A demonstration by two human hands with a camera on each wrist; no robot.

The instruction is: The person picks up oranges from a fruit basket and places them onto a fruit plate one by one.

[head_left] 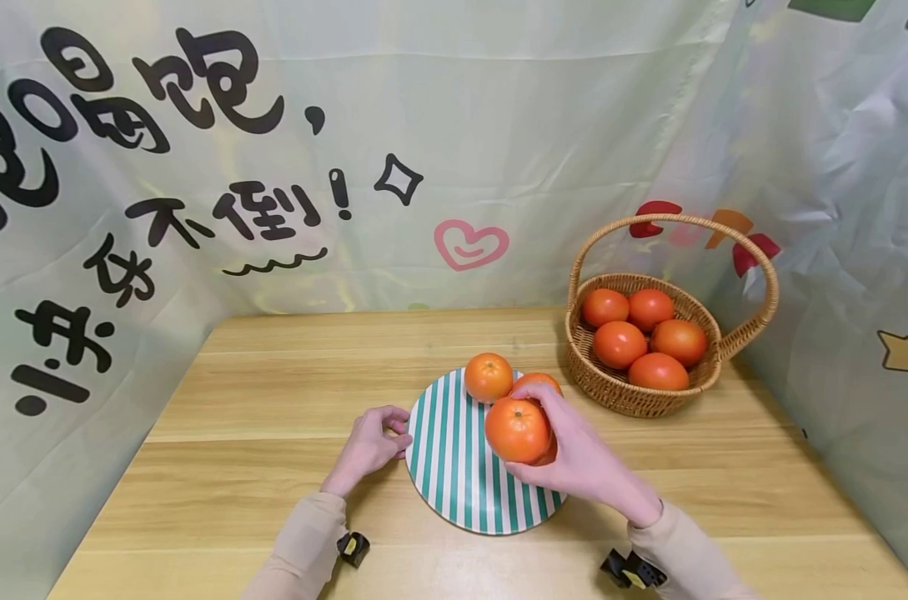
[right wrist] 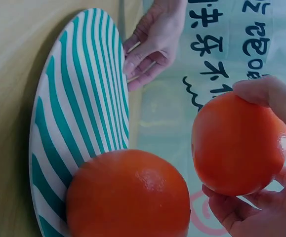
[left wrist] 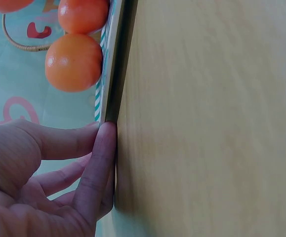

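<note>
A round plate [head_left: 454,475] with teal and white stripes lies on the table. At its left edge my left hand [head_left: 369,442] pinches the rim between thumb and fingers, as the left wrist view shows with the thumb [left wrist: 68,142] on the upper side. My right hand [head_left: 574,454] grips an orange [head_left: 515,432] above the plate's right half. In the right wrist view this held orange [right wrist: 239,143] hangs apart from another orange [right wrist: 128,195] on the plate. Toward the plate's far side sits an orange [head_left: 489,377], beside one [head_left: 539,382] partly hidden by my right hand.
A wicker basket [head_left: 611,396] with a tall arched handle stands at the table's back right, holding several orange-red fruits [head_left: 619,344]. A printed cloth [head_left: 544,167] hangs behind and along the sides of the wooden table [head_left: 288,392].
</note>
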